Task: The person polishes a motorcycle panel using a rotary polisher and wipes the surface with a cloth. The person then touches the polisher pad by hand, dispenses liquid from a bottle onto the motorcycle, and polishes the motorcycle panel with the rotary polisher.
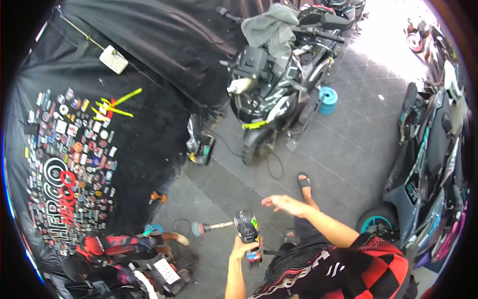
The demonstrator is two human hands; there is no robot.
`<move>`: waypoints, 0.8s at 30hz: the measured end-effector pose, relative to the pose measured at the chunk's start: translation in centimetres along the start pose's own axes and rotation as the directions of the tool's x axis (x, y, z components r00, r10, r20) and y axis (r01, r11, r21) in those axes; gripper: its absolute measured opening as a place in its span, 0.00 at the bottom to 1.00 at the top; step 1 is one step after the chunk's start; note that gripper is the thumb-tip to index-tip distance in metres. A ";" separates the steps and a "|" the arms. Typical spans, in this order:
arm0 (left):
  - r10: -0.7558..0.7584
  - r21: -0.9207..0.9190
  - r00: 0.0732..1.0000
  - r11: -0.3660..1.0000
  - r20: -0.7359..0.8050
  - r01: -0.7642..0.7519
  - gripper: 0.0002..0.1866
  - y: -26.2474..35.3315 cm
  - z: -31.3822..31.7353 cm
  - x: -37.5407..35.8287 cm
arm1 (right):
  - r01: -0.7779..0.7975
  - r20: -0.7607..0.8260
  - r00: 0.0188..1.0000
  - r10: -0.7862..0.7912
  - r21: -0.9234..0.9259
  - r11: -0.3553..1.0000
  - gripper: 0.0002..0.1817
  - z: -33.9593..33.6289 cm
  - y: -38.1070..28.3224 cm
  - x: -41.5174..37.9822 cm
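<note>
My left hand point(243, 246) is wrapped round the grip of a cordless polisher point(246, 226), which has a dark body. From its head a long shaft point(218, 226) reaches left to a small round pad point(198, 229), held clear of the motorcycles. My right hand point(285, 203) is held out above the floor, up and to the right of the polisher, its fingers stretched and nothing in them. Beyond both hands stands a dark motorcycle point(294, 107) with a grey cloth point(271, 27) draped over it.
Another person in red and black point(114, 246) is at the lower left, beside a motorcycle with a white plate point(166, 270). Motorcycles point(423, 169) line the right side. A blue bucket point(328, 100), a cable point(276, 169) and an orange tool point(158, 198) are on the floor. Stickers point(74, 149) cover the black wall sheet.
</note>
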State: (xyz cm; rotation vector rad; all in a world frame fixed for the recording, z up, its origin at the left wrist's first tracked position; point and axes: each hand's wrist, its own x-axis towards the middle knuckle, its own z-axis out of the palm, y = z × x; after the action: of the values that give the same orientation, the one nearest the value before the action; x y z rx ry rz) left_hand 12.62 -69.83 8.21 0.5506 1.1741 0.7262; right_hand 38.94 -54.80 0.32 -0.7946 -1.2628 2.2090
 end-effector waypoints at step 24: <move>-0.134 0.431 0.979 0.883 -0.151 0.187 0.29 15.7 -1.5 15.3 | -0.070 0.253 0.943 -0.214 0.784 0.617 0.39 -16.1 -25.1 20.9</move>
State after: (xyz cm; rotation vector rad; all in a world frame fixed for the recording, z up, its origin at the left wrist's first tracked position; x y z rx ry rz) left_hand 10.98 -47.96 9.62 0.7866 1.4902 0.3453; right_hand 37.70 -19.87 10.57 -0.0084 -0.2843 2.5326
